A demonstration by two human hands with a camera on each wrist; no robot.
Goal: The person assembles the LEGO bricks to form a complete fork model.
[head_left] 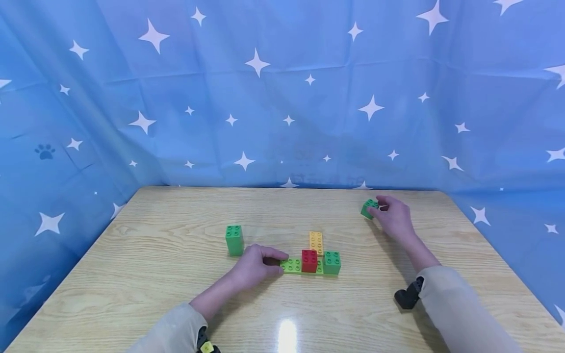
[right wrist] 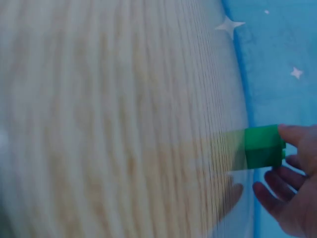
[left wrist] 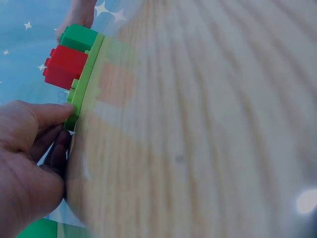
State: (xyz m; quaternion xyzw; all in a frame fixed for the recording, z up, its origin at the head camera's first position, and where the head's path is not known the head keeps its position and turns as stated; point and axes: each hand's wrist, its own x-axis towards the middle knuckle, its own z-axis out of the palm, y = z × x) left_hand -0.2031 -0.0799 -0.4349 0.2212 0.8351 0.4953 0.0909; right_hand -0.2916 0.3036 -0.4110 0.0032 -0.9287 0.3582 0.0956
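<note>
My left hand (head_left: 256, 267) pinches the left end of a low light-green strip of building bricks (head_left: 291, 265). On the strip sit a red brick (head_left: 309, 261) and, at its right end, a green brick (head_left: 332, 263). In the left wrist view the strip (left wrist: 85, 89) lies flat on the table, thumb on its near end. At the far right, my right hand (head_left: 395, 218) holds another green brick (head_left: 369, 208) between thumb and fingers. The right wrist view shows this brick (right wrist: 263, 147) with its base at the tabletop and its studs toward the palm.
A yellow brick (head_left: 316, 242) lies just behind the red one. Left of it, beyond my left hand, a tall green brick or stack (head_left: 234, 240) stands upright. The wooden table (head_left: 145, 274) ends at a blue star-patterned cloth (head_left: 282, 98) behind and at both sides.
</note>
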